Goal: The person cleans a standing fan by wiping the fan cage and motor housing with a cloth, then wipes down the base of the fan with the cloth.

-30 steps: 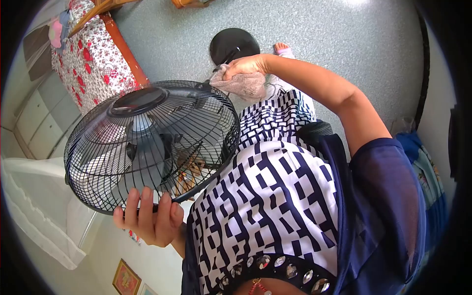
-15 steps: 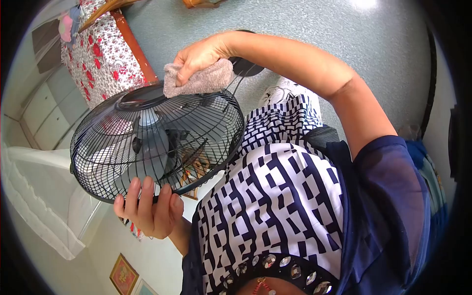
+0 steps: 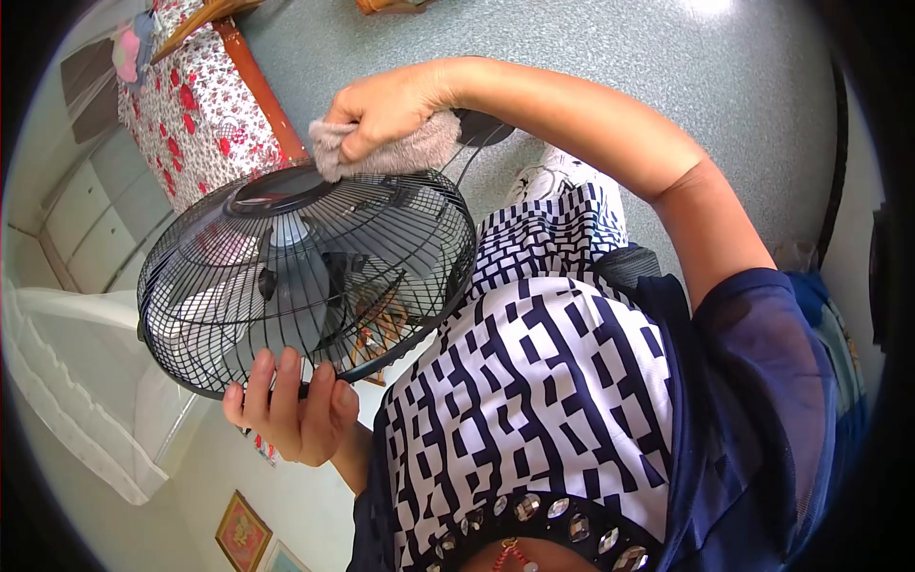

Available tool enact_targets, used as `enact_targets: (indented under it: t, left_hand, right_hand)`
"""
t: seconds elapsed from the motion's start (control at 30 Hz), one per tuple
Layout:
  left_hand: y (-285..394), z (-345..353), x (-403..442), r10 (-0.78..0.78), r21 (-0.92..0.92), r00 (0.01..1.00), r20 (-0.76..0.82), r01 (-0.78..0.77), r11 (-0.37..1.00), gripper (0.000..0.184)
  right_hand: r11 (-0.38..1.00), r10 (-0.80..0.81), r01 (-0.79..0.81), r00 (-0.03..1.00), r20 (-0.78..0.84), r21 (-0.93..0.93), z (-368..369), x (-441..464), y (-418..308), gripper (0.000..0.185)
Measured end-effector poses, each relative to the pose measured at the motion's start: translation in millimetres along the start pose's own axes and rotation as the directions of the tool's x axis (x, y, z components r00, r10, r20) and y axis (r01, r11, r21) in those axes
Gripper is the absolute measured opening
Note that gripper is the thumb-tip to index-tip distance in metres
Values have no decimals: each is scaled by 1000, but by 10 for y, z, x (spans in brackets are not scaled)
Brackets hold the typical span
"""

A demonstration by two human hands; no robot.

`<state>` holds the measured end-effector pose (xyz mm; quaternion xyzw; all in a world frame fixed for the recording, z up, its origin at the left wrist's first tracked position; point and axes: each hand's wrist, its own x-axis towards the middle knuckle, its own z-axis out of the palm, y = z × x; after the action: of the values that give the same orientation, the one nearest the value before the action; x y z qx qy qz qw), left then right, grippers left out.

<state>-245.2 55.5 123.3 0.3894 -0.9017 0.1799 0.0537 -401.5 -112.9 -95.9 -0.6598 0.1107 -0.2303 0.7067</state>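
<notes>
A black fan [image 3: 205, 315] with a round wire guard and grey blades is held tilted in front of my body. My left hand [image 3: 294, 412] grips the guard's lower rim, its fingertips curled over the edge onto the wires. Up at the far side, my right hand [image 3: 381, 110] clutches a bunched greyish-pink cloth [image 3: 415, 148]. The cloth touches the wires beside the round centre cap [image 3: 278, 195]. Part of the cloth is hidden under my right hand.
A black round base [image 3: 484, 129] stands on the speckled grey floor [image 3: 610, 48] behind my right forearm. At the left is a bed with a red-flowered cover [image 3: 181, 114]. White netting [image 3: 86, 381] hangs nearby, and a framed picture [image 3: 243, 534] is on the wall.
My right hand and the cloth have shifted slightly over the guard, and the cloth is more crumpled. My left hand keeps its hold, and the fan has barely moved.
</notes>
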Motion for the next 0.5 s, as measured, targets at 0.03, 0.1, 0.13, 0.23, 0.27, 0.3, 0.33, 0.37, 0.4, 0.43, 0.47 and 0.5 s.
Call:
enact_targets:
  t: [0.03,0.1,0.13,0.23,0.27,0.3,0.33,0.37,0.4,0.43,0.47,0.5]
  left_hand:
    - [-3,9,3,2,-2,1000,-1,-2,1000,28]
    - [-20,13,14,15,7,1000,-2,-15,1000,28]
    - [-16,12,21,16,4,1000,1,-16,1000,28]
    - [-10,12,52,1,5,1000,14,-1,1000,29]
    - [-10,16,51,-3,13,1000,10,2,1000,29]
    - [-6,21,43,-6,22,1000,4,5,1000,30]
    - [-5,24,40,-6,22,1000,4,6,1000,30]
    - [-4,27,43,-9,28,1000,6,9,1000,30]
    - [-5,33,48,-12,33,1000,6,11,999,31]
    - [-6,38,66,-10,31,1000,4,10,999,31]
    - [-8,40,92,25,42,1000,0,-25,999,31]
    - [-11,46,106,61,55,998,-4,-61,997,30]
  right_hand:
    - [995,97,-96,994,-40,28,2,13,63,34]
    - [995,97,-99,993,-64,-27,51,7,169,32]
    - [987,127,-124,992,-21,101,113,25,252,33]
    - [960,145,-145,989,19,240,218,26,429,36]
    - [941,186,-193,981,51,278,236,-50,479,36]
    - [919,224,-239,971,83,312,249,-144,498,37]
    - [887,228,-249,969,100,389,275,-233,537,38]
    - [887,228,-249,968,100,389,341,-291,656,38]
    - [879,195,-207,978,73,430,433,-332,835,37]
    - [868,164,-164,986,43,469,472,-404,892,37]
    - [862,172,-178,983,56,474,483,-508,935,38]
    - [862,174,-178,983,52,474,519,-586,991,38]
